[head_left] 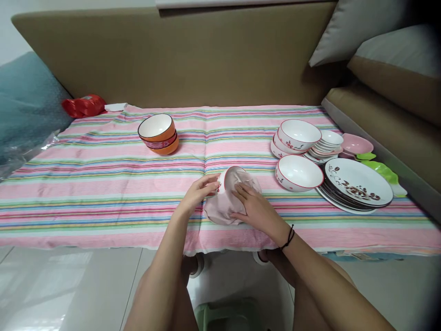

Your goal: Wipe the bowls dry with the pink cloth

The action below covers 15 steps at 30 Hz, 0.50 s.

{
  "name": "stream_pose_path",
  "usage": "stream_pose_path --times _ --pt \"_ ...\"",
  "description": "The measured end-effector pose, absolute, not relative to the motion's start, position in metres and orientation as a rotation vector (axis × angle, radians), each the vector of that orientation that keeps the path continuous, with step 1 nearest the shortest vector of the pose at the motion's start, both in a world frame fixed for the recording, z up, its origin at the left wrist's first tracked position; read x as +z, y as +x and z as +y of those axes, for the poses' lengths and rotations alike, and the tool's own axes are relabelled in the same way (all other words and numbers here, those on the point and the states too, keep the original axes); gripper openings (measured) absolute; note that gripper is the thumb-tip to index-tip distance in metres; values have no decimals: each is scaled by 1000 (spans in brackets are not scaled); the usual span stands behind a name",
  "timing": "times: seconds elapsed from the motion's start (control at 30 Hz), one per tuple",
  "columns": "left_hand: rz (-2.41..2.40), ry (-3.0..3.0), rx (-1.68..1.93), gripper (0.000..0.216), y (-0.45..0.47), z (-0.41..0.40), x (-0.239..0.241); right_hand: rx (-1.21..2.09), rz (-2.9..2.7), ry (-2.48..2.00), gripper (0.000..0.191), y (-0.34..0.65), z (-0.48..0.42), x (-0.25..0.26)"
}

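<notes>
In front of me a white bowl (222, 182) with a red rim is tipped on its side, its opening turned to the right. My left hand (199, 192) grips its outer wall from the left, thumb and fingers curved about it. A pale pink cloth (220, 209) is pushed into the bowl and hangs out below it. My right hand (253, 206) presses the cloth inside the opening, fingers bunched on the fabric. The far side of the bowl is mostly covered by cloth and hand.
Orange bowls (157, 130) stand stacked at the left. To the right are a red-rimmed bowl (299, 174), stacked white bowls (299, 133), small dishes (330, 138), a pink bowl (357, 144), patterned plates (358, 181) and a green leaf-shaped dish (381, 172). A red bundle (84, 106) lies far left.
</notes>
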State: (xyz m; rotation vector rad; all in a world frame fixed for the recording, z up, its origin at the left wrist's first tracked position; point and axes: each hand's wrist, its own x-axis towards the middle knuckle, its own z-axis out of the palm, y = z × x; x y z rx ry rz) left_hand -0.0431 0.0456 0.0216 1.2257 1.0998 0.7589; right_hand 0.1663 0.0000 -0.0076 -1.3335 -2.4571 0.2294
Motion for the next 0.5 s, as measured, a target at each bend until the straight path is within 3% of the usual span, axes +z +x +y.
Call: stream_pose_path --times 0.07,0.17,0.3,0.37,0.43,0.5 --pt "1085 1242 740 53 -42 45 23 291 -2463 -1362 25 163 -1 -7" --pt "1047 1244 741 57 -41 45 23 461 -2374 -1353 9 159 -4 -2" --pt "999 1245 747 59 -45 46 21 697 -2246 -1219 24 161 -8 4" --pt "993 1242 728 61 -49 47 19 743 -2324 -1193 21 164 -7 5" --pt "989 1236 691 67 -52 48 18 677 -2430 -1199 16 169 -4 3" --pt "960 1258 661 76 -53 48 16 508 -2473 -1249 26 171 -2 0"
